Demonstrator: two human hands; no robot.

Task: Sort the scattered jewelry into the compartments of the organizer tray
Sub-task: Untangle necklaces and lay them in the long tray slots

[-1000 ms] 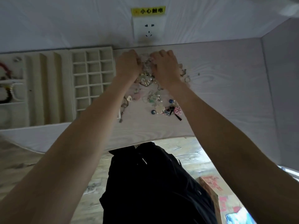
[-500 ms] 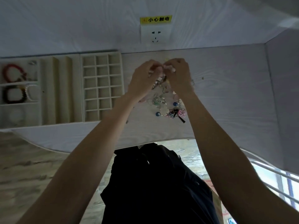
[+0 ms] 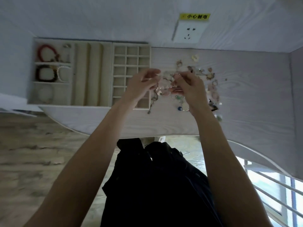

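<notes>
**Operator:** Both hands are up off the counter (image 3: 246, 99), just right of the organizer tray (image 3: 91, 102). Left hand (image 3: 141, 86) has its fingers curled, thumb and forefinger pinching something fine; right hand (image 3: 188, 86) is curled the same way. Strung between them is a pale chain with pinkish charms (image 3: 164, 82), one end dangling below the left hand.

**Second:** Where's the rest of the jewelry?

**Operator:** I see a loose pile of small pieces (image 3: 211, 82) on the counter right of the tray, running from near the back edge toward the front edge. The tray's left compartments already hold a red bead bracelet (image 3: 43, 53), a dark bead bracelet (image 3: 44, 74) and a white pearl bracelet (image 3: 63, 73); the grid of small cells (image 3: 131, 63) looks empty, though blur makes that uncertain.

**Second:** How will that chain behave?

**Operator:** I'd judge it very light and limp, no stiffness at all, so it will sag and swing wherever it isn't held. Thin links snag easily on neighbouring pieces, and hard pulling could bend or break them. I'd keep hold near the two ends, fingertip pinch only, and tease tangles apart gently.

**Second:** Slippery?

**Operator:** Probably, being metal. A charm or the clasp gives a surer grip than bare chain.
</notes>
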